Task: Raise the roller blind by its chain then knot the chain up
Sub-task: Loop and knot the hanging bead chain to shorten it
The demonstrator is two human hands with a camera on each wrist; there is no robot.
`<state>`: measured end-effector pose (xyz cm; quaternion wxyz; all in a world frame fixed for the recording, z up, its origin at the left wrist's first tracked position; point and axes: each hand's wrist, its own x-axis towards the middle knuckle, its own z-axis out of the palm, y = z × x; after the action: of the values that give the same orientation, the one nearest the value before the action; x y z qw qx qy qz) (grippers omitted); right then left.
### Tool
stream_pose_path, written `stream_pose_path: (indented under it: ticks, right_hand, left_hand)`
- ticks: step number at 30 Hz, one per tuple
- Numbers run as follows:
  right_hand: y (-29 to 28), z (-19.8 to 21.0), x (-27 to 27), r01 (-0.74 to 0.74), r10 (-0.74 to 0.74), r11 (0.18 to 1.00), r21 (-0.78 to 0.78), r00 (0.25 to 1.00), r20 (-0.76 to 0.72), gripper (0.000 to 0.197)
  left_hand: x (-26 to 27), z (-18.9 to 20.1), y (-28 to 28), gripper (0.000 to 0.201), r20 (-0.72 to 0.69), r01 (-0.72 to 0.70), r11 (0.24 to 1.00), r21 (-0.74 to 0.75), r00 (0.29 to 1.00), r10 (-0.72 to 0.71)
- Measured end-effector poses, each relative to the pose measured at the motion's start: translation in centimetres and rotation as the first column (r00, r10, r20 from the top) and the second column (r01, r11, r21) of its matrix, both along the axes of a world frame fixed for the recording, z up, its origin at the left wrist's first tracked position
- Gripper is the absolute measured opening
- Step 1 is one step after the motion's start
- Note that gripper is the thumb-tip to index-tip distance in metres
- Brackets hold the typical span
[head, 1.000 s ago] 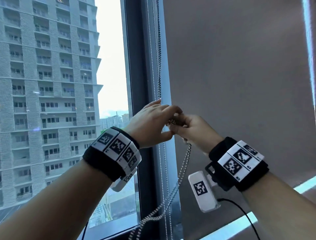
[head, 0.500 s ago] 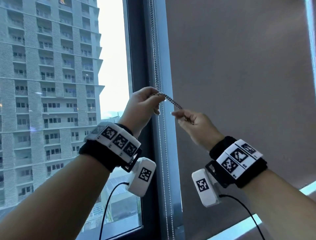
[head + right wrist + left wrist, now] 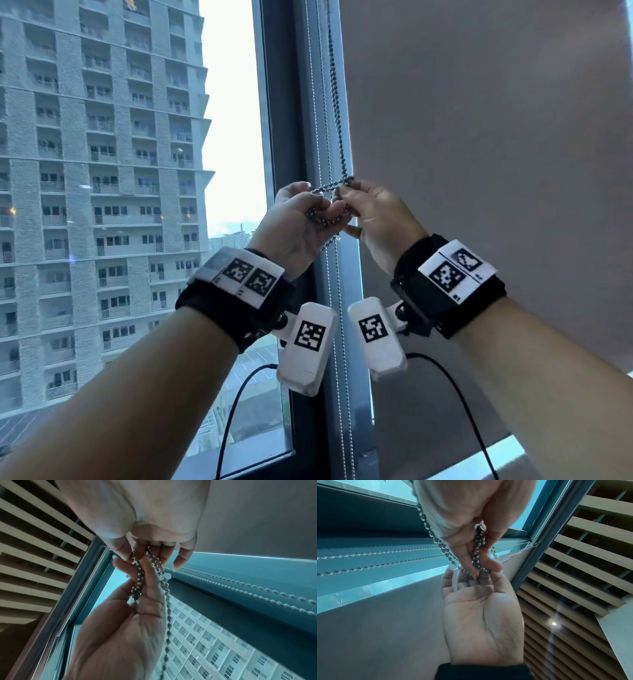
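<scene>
A dark metal bead chain [image 3: 337,113] hangs down in front of the window frame, beside the grey roller blind [image 3: 479,137]. Both hands meet at its lower part at chest height. My left hand [image 3: 313,209] holds bunched strands of the chain in its curled fingers. My right hand [image 3: 346,205] pinches the chain where it bends over, just right of the left hand. In the left wrist view the chain [image 3: 477,550] runs between the right hand's fingers down to the left hand [image 3: 476,580]. The right wrist view shows several strands [image 3: 137,588] lying along the right hand [image 3: 142,574].
The dark window frame [image 3: 284,137] stands just behind the hands, with two thin white bead chains [image 3: 331,342] running down it. Left of it is glass with a tower block outside. A bright strip shows under the blind's hem [image 3: 507,452]. A slatted ceiling [image 3: 573,561] is overhead.
Half a second ago the hands were apart with a short stretch of chain taut between them. They have come together lower down, and the chain now loops and bunches between the fingers.
</scene>
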<state>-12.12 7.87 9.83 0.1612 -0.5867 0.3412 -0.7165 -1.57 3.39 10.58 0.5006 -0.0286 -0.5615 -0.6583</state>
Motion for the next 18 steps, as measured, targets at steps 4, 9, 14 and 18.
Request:
stream_pose_path:
  ticks: [4, 9, 14, 18]
  right_hand:
    - [0.4, -0.1, 0.0, 0.025, -0.024, 0.999, 0.028, 0.999, -0.024, 0.021]
    - [1.0, -0.4, 0.0, 0.039, -0.038, 0.999, 0.024, 0.999, -0.033, 0.025]
    - [1.2, -0.6, -0.2, -0.024, 0.031, 0.995, 0.099, 0.997, -0.066, 0.027]
    - [1.5, -1.2, -0.5, -0.174, 0.174, 0.977, 0.126, 0.985, 0.011, 0.030]
  left_hand:
    - [0.3, -0.3, -0.2, 0.028, 0.002, -0.209, 0.966, -0.155, 0.977, 0.212]
    - [0.2, -0.3, -1.0, 0.039, -0.082, -0.612, 0.646, -0.457, 0.751, 0.655]
    - [-0.4, 0.0, -1.0, 0.037, -0.178, -0.709, 0.317, -0.631, 0.529, 0.829]
    - [-1.0, 0.5, -0.4, 0.036, 0.064, -0.512, 0.572, -0.641, 0.707, 0.704]
